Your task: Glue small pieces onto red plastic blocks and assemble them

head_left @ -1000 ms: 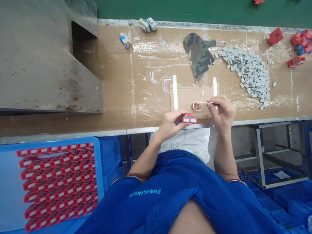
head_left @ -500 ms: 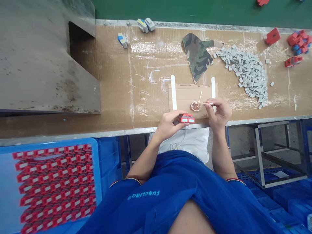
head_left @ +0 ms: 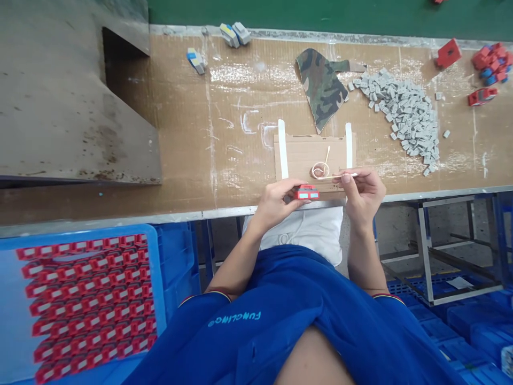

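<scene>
Well, red piece (head_left: 306,193) and cotton swab (head_left: 331,177) in separate hands (head_left: 276,203)

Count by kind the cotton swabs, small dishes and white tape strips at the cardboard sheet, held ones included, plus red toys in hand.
Cotton swabs: 2
Small dish: 1
White tape strips: 2
Red toy in hand: 1
Total: 6
</scene>
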### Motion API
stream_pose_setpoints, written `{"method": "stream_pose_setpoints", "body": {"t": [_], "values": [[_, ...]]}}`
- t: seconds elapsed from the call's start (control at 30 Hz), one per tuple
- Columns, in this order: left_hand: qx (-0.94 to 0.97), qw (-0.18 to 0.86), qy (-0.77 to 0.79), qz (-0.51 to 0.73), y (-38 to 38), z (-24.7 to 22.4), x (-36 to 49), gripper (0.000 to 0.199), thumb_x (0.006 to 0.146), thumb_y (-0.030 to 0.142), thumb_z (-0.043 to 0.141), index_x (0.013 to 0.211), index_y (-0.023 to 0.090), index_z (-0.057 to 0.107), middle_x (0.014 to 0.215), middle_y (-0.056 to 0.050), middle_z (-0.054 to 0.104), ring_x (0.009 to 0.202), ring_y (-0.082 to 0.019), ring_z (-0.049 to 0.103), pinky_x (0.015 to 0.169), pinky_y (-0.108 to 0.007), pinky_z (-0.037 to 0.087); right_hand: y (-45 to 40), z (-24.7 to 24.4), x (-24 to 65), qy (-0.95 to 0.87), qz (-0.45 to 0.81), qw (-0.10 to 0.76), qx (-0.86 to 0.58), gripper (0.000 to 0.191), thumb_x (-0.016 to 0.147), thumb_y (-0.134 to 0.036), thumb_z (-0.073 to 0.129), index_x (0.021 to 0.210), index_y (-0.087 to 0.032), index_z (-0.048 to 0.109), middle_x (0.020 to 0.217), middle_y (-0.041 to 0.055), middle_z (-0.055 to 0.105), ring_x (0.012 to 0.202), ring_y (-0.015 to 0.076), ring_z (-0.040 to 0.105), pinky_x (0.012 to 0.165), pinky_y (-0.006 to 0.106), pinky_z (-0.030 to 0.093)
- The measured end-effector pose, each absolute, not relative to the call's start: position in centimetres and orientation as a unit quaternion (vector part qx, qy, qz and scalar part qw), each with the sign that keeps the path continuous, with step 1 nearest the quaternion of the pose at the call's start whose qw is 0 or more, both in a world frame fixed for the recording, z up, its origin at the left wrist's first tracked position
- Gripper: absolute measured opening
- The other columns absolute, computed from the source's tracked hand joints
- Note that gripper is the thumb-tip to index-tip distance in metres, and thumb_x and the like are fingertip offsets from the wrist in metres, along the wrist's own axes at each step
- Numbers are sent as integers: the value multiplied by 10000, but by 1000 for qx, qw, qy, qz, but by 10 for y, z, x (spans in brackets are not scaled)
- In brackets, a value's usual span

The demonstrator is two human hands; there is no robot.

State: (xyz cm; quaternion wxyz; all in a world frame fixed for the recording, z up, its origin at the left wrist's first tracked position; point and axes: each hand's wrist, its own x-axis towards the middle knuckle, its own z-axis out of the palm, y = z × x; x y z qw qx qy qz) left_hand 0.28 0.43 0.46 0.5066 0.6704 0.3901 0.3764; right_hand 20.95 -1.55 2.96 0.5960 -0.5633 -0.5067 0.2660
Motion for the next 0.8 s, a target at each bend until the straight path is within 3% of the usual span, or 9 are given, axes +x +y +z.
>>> {"method": "stream_pose_setpoints", "body": {"t": [0.27, 0.8], "values": [[711, 450, 395, 368, 3, 7, 4, 267, 911, 337, 766, 1107, 159, 735, 1001, -78, 792, 850, -160, 740, 739, -244, 579, -34, 45, 202, -632, 218, 510, -541, 26, 973, -287, 729, 983, -277, 707, 927, -4, 802, 833, 170, 781, 698, 307, 646], [728, 437, 382, 365, 2, 8, 4, 219, 901, 235, 754, 1108, 169, 725, 989, -58, 774, 873, -162, 721, 760, -244, 555, -29, 52, 199, -703, 156, 446, -532, 16, 986, -266, 706, 976, -279, 702, 910, -10, 809, 789, 170, 778, 686, 295, 637]]}}
